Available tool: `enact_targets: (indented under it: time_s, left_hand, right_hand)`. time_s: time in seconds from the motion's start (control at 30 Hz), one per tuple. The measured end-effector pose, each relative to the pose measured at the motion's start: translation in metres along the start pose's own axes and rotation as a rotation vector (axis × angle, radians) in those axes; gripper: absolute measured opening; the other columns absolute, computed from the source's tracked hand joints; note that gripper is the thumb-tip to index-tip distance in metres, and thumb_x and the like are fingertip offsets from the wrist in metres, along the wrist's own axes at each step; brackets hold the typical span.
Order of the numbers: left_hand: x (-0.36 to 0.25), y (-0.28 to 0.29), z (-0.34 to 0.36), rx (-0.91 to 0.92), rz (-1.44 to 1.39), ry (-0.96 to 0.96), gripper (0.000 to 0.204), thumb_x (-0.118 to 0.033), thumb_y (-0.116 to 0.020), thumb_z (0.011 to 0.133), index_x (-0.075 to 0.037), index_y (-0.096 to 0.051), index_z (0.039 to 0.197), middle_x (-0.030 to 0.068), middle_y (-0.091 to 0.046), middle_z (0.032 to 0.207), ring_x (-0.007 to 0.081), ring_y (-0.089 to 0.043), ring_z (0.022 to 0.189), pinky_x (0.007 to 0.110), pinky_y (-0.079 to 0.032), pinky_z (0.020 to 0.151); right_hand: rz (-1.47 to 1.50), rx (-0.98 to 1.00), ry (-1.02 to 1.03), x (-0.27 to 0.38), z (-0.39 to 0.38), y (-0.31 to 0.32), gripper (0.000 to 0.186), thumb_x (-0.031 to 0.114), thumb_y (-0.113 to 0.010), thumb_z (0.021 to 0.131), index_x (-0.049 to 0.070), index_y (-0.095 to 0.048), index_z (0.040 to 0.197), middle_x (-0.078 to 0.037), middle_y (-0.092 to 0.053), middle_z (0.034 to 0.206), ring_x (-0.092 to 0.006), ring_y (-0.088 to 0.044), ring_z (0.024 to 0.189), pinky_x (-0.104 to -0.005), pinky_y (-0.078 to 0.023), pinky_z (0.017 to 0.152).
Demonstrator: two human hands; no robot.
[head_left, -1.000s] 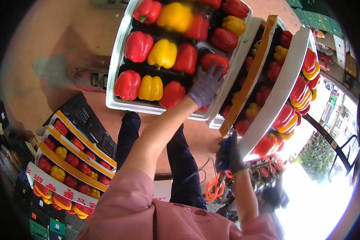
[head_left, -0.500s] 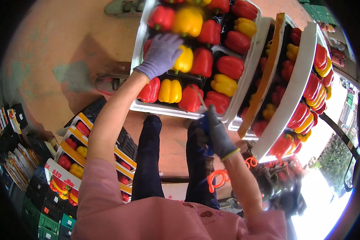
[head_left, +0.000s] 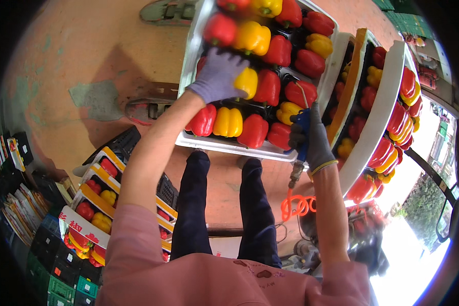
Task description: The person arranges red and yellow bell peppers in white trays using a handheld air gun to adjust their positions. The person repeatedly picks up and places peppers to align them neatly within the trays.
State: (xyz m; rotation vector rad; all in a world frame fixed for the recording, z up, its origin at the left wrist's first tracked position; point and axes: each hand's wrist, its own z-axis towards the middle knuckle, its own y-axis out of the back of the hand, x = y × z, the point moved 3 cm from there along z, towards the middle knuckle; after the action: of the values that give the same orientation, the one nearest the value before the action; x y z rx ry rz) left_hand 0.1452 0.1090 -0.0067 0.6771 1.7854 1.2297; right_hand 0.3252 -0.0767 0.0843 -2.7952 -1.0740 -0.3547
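Observation:
My left hand [head_left: 218, 75], in a light purple glove, lies with fingers spread over the peppers on the left side of a white tray [head_left: 229, 148]. It touches a yellow bell pepper [head_left: 248, 84], and its fingertips reach below a red bell pepper [head_left: 220, 29]. At the tray's right front, my right hand [head_left: 319, 135] in a dark grey glove is closed round a blue air blow gun [head_left: 302, 127]. The gun's thin bent nozzle points over another red bell pepper [head_left: 292, 95]. Red and yellow peppers sit in rows in black inserts; the left hand hides some.
More pepper-filled boxes [head_left: 376, 120] stand tilted at the right. An orange coiled hose [head_left: 297, 206] hangs from the blow gun. Pepper boxes [head_left: 92, 186] and black crates [head_left: 48, 244] are stacked at lower left. My legs are just in front of the tray.
My right hand has moved forward and right with the blow gun, its nozzle passing from the front row to the right-hand peppers. The left hand stays among the peppers while the view shifts slightly.

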Motion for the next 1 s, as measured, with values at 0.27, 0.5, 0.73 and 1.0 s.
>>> enact_targets:
  time_s: [0.27, 0.5, 0.73, 1.0]
  left_hand:
    - [-0.050, -0.029, 0.050, 0.091, -0.094, 0.017, 0.074, -0.066, -0.072, 0.070, -0.011, -0.064, 0.117, 0.0110, -0.067, 0.108, 0.0281, -0.065, 0.101, 0.045, -0.048, 0.082]
    - [-0.049, -0.034, 0.017, -0.020, -0.008, -0.138, 0.055, -0.054, -0.076, 0.070, -0.009, -0.065, 0.100, 0.0107, -0.065, 0.100, 0.0278, -0.059, 0.103, 0.042, -0.042, 0.093]
    - [-0.040, -0.021, -0.019, -0.192, 0.001, -0.305, 0.063, -0.038, -0.078, 0.073, -0.005, -0.058, 0.124, 0.0153, -0.056, 0.129, 0.0306, -0.048, 0.126, 0.047, -0.033, 0.112]
    - [-0.013, -0.024, -0.003, -0.011, -0.113, -0.228, 0.063, -0.034, -0.080, 0.071, -0.007, -0.058, 0.124, 0.0138, -0.054, 0.128, 0.0322, -0.050, 0.122, 0.043, -0.041, 0.104]
  right_hand:
    - [-0.055, -0.017, 0.017, 0.015, 0.015, -0.006, 0.066, 0.074, -0.050, 0.090, 0.009, -0.054, 0.096, 0.004, -0.041, 0.059, -0.0077, -0.035, 0.043, -0.0286, -0.032, 0.045]
    - [-0.225, 0.144, -0.064, 0.017, -0.002, -0.079, 0.068, 0.075, -0.050, 0.090, 0.008, -0.056, 0.094, 0.004, -0.044, 0.060, -0.0064, -0.035, 0.043, -0.0254, -0.032, 0.045]
    - [-0.232, 0.162, -0.057, -0.018, -0.033, -0.072, 0.071, 0.077, -0.047, 0.089, 0.007, -0.057, 0.091, 0.004, -0.041, 0.058, -0.0071, -0.036, 0.043, -0.0227, -0.031, 0.044]
    - [0.135, -0.203, -0.449, -0.140, -0.106, 0.065, 0.060, 0.073, -0.055, 0.088, 0.013, -0.056, 0.081, 0.006, -0.040, 0.055, -0.0075, -0.034, 0.042, -0.0229, -0.026, 0.042]
